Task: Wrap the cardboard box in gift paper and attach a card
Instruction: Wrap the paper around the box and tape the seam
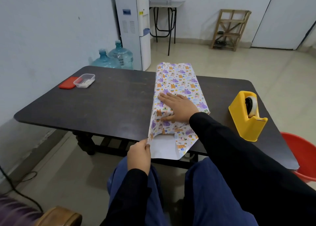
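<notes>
Head view: the long cardboard box is lying wrapped in the white gift paper printed with purple and orange animals (177, 82), just left of the yellow plastic tape dispenser (246, 121) on the dark brown surface (102, 104). The box itself is staying hidden, and only its block shape is showing through the paper. The right grip (178, 107) is lying spread and flat on top of the paper, fingers straight and pointing away from the dispenser, pressing down. The left grip (139, 155), lower and further left of the dispenser, is pinching the loose near corner of the paper between thumb and fingers. That near end of the paper is standing open past the edge of the surface, showing its plain white underside. Far to the left of the dispenser, a small clear plastic container (84, 80) is sitting against a flat red lid (67, 85). Low to the right of the dispenser, a red plastic tub (302, 157) is standing on the floor.
</notes>
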